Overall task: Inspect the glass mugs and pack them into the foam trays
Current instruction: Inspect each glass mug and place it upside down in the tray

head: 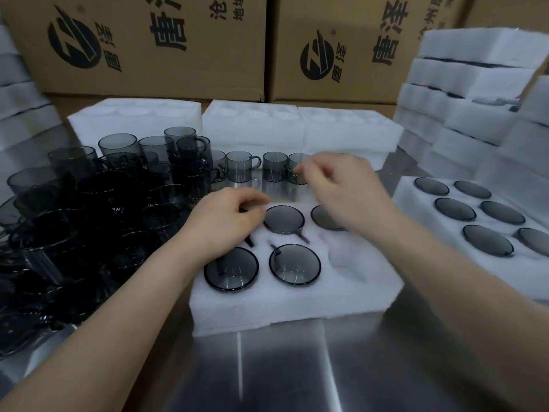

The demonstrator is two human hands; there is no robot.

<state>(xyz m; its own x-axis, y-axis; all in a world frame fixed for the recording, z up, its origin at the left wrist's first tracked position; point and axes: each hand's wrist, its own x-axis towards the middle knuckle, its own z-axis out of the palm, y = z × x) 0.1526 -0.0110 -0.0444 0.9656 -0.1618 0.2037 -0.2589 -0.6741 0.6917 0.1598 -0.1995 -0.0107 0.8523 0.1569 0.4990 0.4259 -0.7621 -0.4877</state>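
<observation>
Reaching over a white foam tray (297, 304) that lies on the steel counter (267, 367), both bare hands are at its far side. The left hand (228, 215) sits above the back-left pocket with its fingers curled downward. A dark handle (249, 240) pokes out beneath it, but I cannot tell whether that grip has closed on anything. The right hand (335, 185) is blurred, with bent fingers and its fingertips (300, 168) at the rim of the rightmost mug (294, 176) in a short row of upright mugs (243, 167) just behind the tray. The blur hides whether this grip pinches the glass or only touches it. In the tray, smoky glass shows as a back-middle mug (283, 218), a front-left mug (231, 269) and a front-middle mug (294, 264). A back-right mug (323, 218) is partly hidden under the right wrist, and the front-right pocket (341, 260) shows bare foam. A dense heap of mugs (89, 203) crowds the counter to the left. To the right lies a second tray (416, 200) with six mugs seated in it. Unfilled foam trays (252, 129) stand behind the row, more foam is stacked at the far right (475, 84), and printed cardboard boxes (148, 40) line the back.
</observation>
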